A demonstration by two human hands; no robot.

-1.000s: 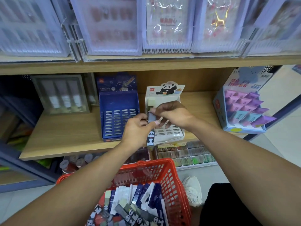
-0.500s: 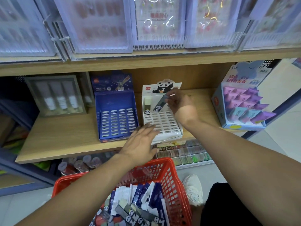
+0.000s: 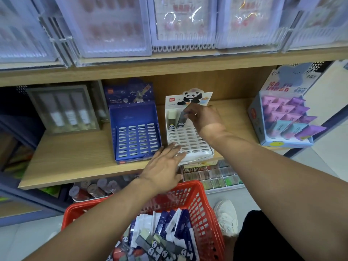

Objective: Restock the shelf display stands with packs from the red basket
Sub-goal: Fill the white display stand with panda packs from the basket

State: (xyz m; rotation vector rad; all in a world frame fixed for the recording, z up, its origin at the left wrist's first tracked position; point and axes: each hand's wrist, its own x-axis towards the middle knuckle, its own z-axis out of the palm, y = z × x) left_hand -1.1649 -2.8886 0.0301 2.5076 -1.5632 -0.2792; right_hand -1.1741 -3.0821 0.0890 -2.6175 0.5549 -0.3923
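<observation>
Pinching one grey panda pack, the right hand sets it beside one pale pack in the white stand. Left hand lies flat, fingers spread, holding nothing, at the stand's front edge.

Hidden or unclear detail. The right hand covers the upper right slots of the white stand. The arms hide much of the red basket, whose base leaves the bottom edge. Print on the packs is too small to read. Boxes along the top are blurred.
</observation>
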